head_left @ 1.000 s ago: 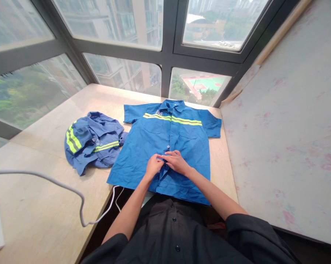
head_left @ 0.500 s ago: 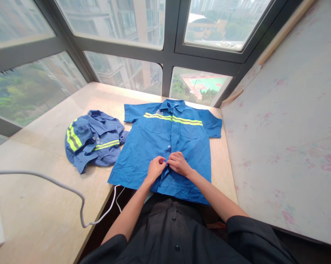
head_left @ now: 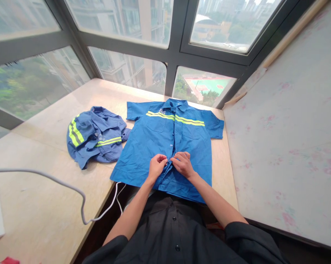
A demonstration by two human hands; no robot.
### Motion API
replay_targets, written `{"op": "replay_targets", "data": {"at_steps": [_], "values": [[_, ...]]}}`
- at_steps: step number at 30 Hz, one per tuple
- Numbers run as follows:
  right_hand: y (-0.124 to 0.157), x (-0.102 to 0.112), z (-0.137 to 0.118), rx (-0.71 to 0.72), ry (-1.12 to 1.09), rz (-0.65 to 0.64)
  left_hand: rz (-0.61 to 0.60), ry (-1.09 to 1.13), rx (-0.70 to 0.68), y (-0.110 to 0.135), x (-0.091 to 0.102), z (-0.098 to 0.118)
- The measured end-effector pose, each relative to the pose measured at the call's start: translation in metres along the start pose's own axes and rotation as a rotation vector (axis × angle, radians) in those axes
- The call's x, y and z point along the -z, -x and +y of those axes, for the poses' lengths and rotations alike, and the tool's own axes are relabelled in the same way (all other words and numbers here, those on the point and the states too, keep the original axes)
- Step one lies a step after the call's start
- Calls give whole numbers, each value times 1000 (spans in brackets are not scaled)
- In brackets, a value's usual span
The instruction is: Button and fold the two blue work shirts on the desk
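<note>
The blue shirt (head_left: 157, 141) is lying front-up at the near edge of the ledge (head_left: 30, 157), its collar pointing to the far windows (head_left: 220, 27), probably so that the whole button line is running straight to the wearer of the black sleeves. Both hands are meeting low on that front: the left hand (head_left: 157, 166) is pinching at the placket with bunched fingertips, and the right hand (head_left: 183, 165) is gripping the overlapping edge just beside it, seemingly to hold the two layers apart. A pale button (head_left: 171, 145) is showing just above them. On the left, a crumpled blue garment (head_left: 99, 141) is sitting beside the shirt, perhaps simply pushed aside for room. And compared with half a second ago — the placket is gaping wider, the right fingers are standing farther right, and a red scrap (head_left: 9, 260) is peeking in at near left.
</note>
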State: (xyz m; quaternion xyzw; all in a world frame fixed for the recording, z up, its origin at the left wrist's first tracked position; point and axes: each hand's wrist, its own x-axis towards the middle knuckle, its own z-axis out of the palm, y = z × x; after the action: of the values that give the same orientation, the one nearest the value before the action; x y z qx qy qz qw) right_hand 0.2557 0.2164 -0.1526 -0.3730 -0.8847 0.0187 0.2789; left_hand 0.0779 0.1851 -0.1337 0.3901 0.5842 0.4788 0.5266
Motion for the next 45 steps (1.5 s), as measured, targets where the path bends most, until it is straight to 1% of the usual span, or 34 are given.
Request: {"op": "replay_targets", "data": {"at_steps": [3,8,10,12,15,18,21,26,31,33,35,39,45], "values": [[0,-1,0,10,3,6,8,18,-27,-1,-2,-4],[1,-1,1,15,8,-42,25,-12,-83,-3,-3,-10],[0,0,1,28,3,-30,28,-24,-87,-4,-4,-11],[0,-1,1,49,-6,-3,28,-13,-60,-5,-4,-11],[0,-2,2,72,-21,24,29,22,21,-7,-3,-13],[0,-5,3,68,-20,-13,12,24,69,-11,-1,-14],[1,-8,4,66,-9,-51,-19,12,85,-15,0,-14],[1,-10,5,75,-6,-57,-80,-31,86,-19,1,-10],[1,-11,3,90,-28,-31,-84,-54,82,-16,2,-7],[1,-11,2,84,-38,-43,-78,-53,82,-13,2,-7],[0,-12,1,70,-46,-71,-68,-64,55,-8,2,-8],[1,-13,1,58,-50,-102,-47,-140,-74,2,2,-7],[3,-17,3,45,-48,-124,-61,-367,-215,13,2,-9]]}}
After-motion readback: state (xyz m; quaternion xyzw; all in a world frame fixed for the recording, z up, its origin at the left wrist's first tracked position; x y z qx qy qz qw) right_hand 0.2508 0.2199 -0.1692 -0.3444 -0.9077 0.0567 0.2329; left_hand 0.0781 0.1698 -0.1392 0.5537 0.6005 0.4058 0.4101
